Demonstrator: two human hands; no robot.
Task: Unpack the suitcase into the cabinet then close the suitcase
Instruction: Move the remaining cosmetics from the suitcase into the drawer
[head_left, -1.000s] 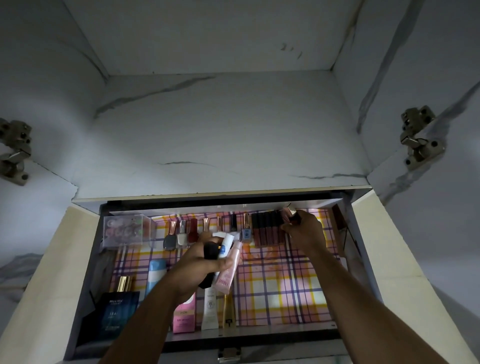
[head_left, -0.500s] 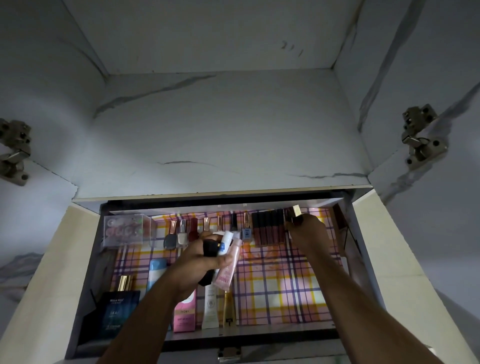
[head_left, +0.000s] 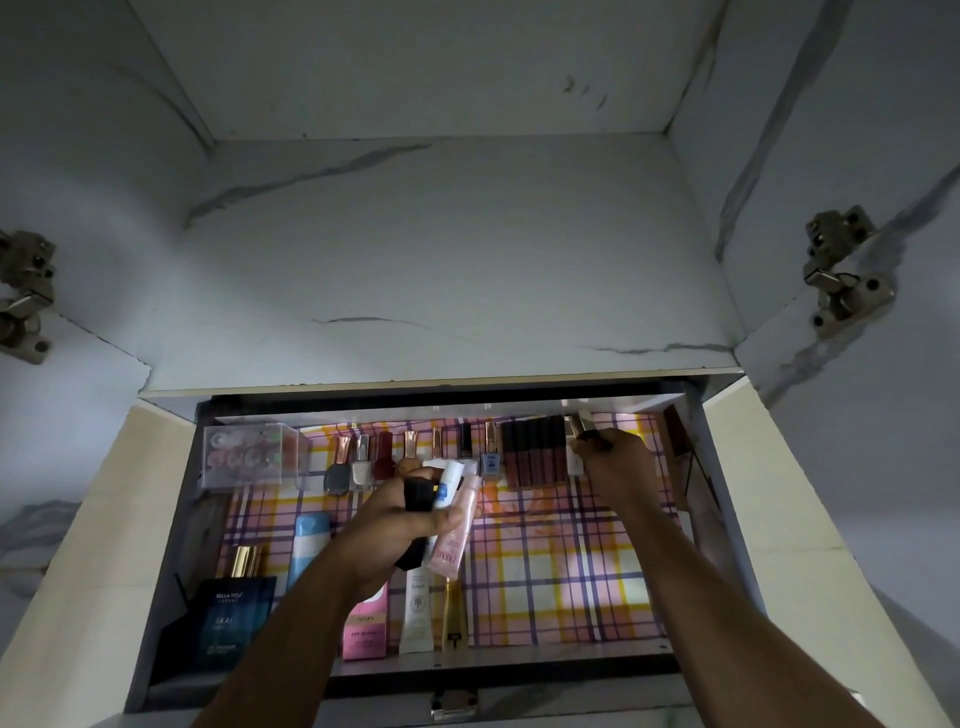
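Cabinet (head_left: 171, 467) interior is viewed from above, its lower shelf lined with plaid paper (head_left: 571, 561). Left hand (head_left: 400, 519) is held over the middle of the shelf, fingers curled round a bundle of three items: a black tube (head_left: 418, 493), a white tube (head_left: 449, 480) and a pink tube (head_left: 454, 540). Right hand (head_left: 618, 467) is reached to the back right of the shelf, where a gold-capped tube (head_left: 579, 431) is pinched at the fingertips just beside a row of dark lip glosses (head_left: 535, 457). Along the back edge a line of nail polish bottles (head_left: 358, 465) is seen, with a clear plastic box (head_left: 254, 457) at the far left. Near the front edge a dark blue carton (head_left: 228, 623), a light blue bottle (head_left: 309, 545), a pink box (head_left: 366, 629), a white tube marked with a tree (head_left: 417, 613) and a gold bottle (head_left: 454, 613) are recorded, lying side by side. Metal hinges (head_left: 841, 275) are fixed to both side walls of the bare upper compartment. No suitcase is shown in this view.
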